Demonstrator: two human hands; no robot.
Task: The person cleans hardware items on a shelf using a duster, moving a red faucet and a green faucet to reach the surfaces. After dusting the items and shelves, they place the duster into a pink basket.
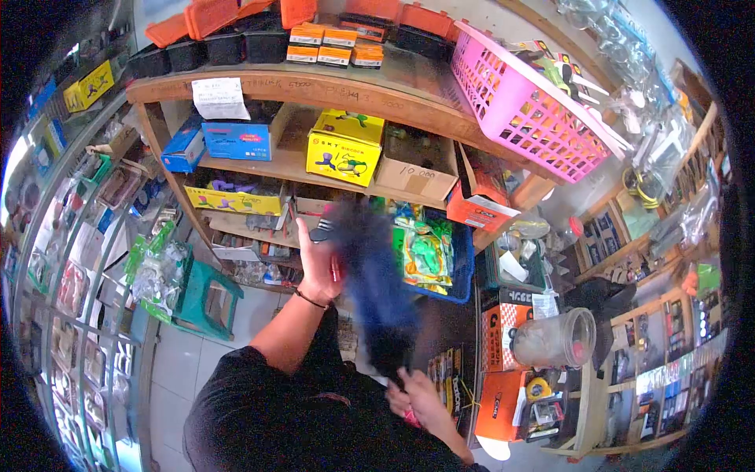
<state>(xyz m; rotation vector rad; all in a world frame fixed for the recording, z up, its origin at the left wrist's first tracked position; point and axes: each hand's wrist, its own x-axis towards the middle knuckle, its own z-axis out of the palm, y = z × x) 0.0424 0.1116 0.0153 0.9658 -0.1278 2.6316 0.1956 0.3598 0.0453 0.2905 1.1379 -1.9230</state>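
A dark blue and black object [377, 283], smeared by motion, spans the space between my hands in front of the shelf. My right hand [421, 400] is closed round its lower black end, with something pink or red beside the palm. At its upper left, my left hand [318, 263] is raised with the thumb up, against a small red and black item [333, 263]. The blur hides most of the left fingers and what they hold, if anything. A dark bracelet circles the left wrist.
Ahead stands a wooden shelf [314, 85] with a yellow box [346, 147], blue boxes [236, 140] and a pink basket [519, 102]. A blue crate [464, 287] holds green packets. Right are orange boxes [499, 405] and a clear jar [554, 338]; left, a green stool [208, 295].
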